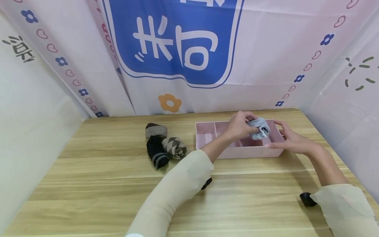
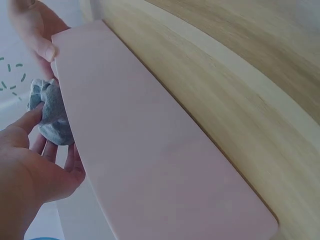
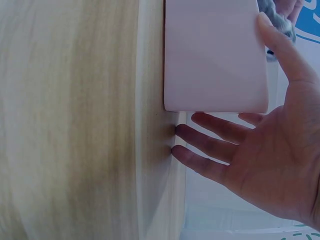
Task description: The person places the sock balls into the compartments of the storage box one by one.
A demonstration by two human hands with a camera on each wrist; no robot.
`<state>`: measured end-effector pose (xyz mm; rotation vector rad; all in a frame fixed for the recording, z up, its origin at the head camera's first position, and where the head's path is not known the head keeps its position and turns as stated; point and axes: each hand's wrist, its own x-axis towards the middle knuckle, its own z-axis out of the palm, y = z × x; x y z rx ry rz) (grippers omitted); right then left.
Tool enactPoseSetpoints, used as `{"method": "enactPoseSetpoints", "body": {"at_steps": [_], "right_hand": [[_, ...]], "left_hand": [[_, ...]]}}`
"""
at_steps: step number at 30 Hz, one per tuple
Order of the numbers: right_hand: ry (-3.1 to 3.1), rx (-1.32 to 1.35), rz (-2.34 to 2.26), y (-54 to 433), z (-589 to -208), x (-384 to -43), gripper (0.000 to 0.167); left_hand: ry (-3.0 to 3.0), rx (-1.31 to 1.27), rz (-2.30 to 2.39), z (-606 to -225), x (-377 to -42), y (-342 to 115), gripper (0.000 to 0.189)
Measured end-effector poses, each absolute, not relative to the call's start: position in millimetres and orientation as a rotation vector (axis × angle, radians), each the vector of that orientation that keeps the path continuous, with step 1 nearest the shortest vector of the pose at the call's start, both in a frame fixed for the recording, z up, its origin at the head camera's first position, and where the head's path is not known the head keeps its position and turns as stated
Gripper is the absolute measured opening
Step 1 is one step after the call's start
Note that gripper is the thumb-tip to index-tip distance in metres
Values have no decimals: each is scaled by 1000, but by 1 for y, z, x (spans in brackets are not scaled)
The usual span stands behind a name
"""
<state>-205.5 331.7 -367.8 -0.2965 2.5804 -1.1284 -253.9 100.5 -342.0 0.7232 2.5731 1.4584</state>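
My left hand (image 1: 239,126) holds a rolled light blue-grey sock (image 1: 259,127) over the right part of a pink divided box (image 1: 237,153). Fingers and thumb pinch the sock from its sides in the left wrist view, just beyond the box's rim. At the box's right end is my right hand (image 1: 297,141), its thumb on the front rim and its index finger by the back corner. The right wrist view shows the other fingers spread beside the end wall. Much of the box's inside is hidden behind my left hand and forearm.
Left of the box lie three rolled socks close together: a brown and grey one (image 1: 156,131), a black one with grey stripes (image 1: 157,152) and a checkered one (image 1: 174,148). A printed cloth (image 1: 254,72) hangs behind the wooden table (image 1: 97,184).
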Motion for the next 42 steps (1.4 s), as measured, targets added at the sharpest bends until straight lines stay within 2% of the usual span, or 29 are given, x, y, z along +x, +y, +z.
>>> {"method": "enactPoseSetpoints", "body": {"at_steps": [21,42], "right_hand": [[2564,-361,-1191,334,-368,-205,101],[2574,-324,-1136,335,-369,-206,106]], "left_hand": [[2763,759,1163,-345,-252,143,31],[2852,855,682,-356,-252,153,25]]}}
